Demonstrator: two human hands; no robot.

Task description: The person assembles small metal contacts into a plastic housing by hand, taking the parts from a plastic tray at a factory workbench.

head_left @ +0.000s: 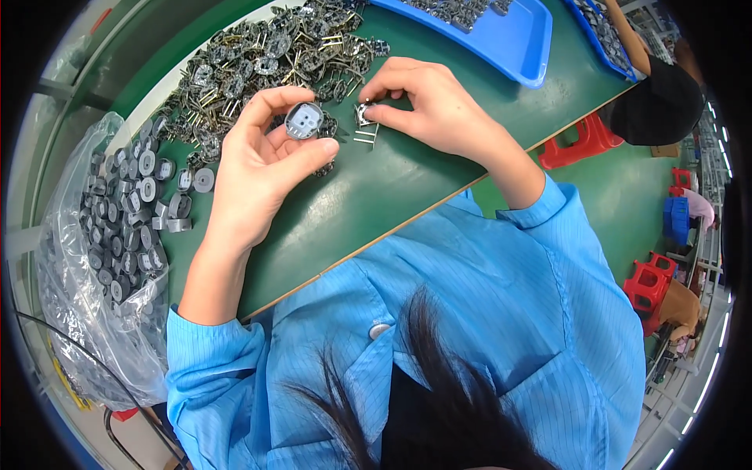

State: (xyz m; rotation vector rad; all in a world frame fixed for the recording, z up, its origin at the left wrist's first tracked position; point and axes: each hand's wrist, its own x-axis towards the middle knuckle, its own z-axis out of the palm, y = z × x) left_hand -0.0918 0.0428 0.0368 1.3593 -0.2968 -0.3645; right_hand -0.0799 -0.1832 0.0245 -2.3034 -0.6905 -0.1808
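Note:
Between the thumb and fingers of my left hand [262, 160] is a round grey plastic cap [304, 121], its hollow side facing up. To the right of it, my right hand [427, 106] pinches a small metal part with long pins [365, 117]; the pins point down to the right, over the green table. The two parts are apart. A big heap of similar pinned metal parts [270, 59] lies beyond my left hand. More round grey caps [129, 211] are piled to the left of my left forearm.
The grey caps spill from a clear plastic bag [86, 313] at the table's left. A blue tray [509, 39] with small parts stands at the back right, and another blue tray [607, 47] lies farther right. A co-worker's arm [628, 35] reaches there. Red stools [583, 143] stand beyond the table edge.

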